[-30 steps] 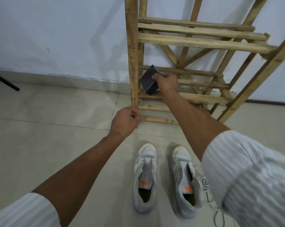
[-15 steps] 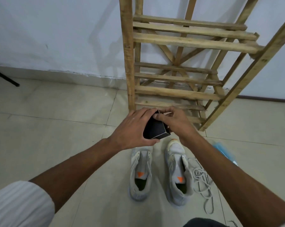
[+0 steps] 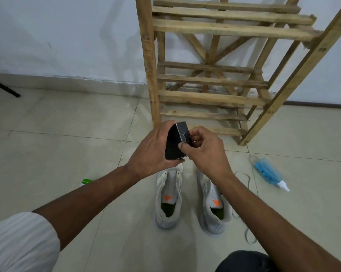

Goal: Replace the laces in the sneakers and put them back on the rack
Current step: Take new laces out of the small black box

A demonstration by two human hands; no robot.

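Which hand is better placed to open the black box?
Probably right. The right hand pinches the box at its end flap, while the left hand grips its body and can only steady it.

Soft, even light leaves faint shadows on the wall (image 3: pixel 57 36) beyond the fingers (image 3: pixel 199 133); wide-angle distortion bends the edges.

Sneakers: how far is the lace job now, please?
Done: a loose lace lies on the floor beside the sneakers. In hand: the left hand holds a small black box; the right hand pinches its end flap. Left: lacing both sneakers and setting them on the rack.
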